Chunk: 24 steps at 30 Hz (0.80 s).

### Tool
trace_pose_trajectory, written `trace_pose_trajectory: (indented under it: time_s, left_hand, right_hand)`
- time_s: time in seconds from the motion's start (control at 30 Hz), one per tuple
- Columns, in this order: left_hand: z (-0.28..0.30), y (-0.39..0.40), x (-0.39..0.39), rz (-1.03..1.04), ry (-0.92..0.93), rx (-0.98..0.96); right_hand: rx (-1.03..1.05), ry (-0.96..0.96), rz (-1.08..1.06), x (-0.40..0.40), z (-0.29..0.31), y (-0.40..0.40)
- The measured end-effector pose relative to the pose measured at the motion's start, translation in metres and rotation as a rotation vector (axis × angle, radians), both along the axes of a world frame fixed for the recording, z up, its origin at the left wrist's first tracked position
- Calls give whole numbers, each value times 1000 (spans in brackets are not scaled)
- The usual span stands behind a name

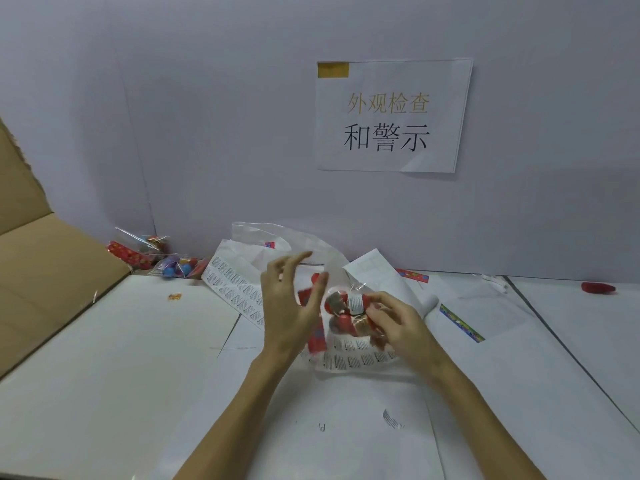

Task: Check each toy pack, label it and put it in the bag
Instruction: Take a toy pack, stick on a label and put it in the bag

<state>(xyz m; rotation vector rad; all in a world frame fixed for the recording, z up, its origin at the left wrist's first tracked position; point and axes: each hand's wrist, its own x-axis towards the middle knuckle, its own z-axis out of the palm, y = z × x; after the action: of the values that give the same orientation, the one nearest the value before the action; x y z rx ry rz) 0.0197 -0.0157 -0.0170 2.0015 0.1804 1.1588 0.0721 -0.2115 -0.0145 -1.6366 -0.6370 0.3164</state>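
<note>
While the right hand (398, 327) grips the toy pack (346, 313) with its label on, the left hand (291, 299) hovers spread, so bagging looks next.

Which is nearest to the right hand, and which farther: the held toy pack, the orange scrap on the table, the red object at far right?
1. Toy pack: in the right hand.
2. Red object: far right.
3. Orange scrap: left, slightly farther.

A pale grey wall (207, 98) with a taped paper sign (391, 116) backs a white table (121, 358).
</note>
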Motion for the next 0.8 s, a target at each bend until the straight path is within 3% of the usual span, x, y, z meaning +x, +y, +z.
trace_pose_trajectory:
  time_s: [0.13,0.3,0.47,0.57,0.67,0.8]
  left_hand:
    - [2,-11,-3,-262,89,1]
    - [8,-7,-5,-363,105,-246]
    - [11,-9,-6,-229,14,-188]
    - [16,-11,-7,-283,88,-479]
    - [13,-11,-4,-452,175,-688]
    - [8,-9,-2,-528,79,-744]
  right_hand:
    - [-128,-351,-65,-6,-5,0]
    - [-103,-358,-97,-5,-3,2]
    - [142,-354,-158,-5,1,3]
    - [140,-586,-295,-4,6,-1]
    - [81,-767,-291,-8,9,0]
    - [-12,-783,-212,-12,7,1]
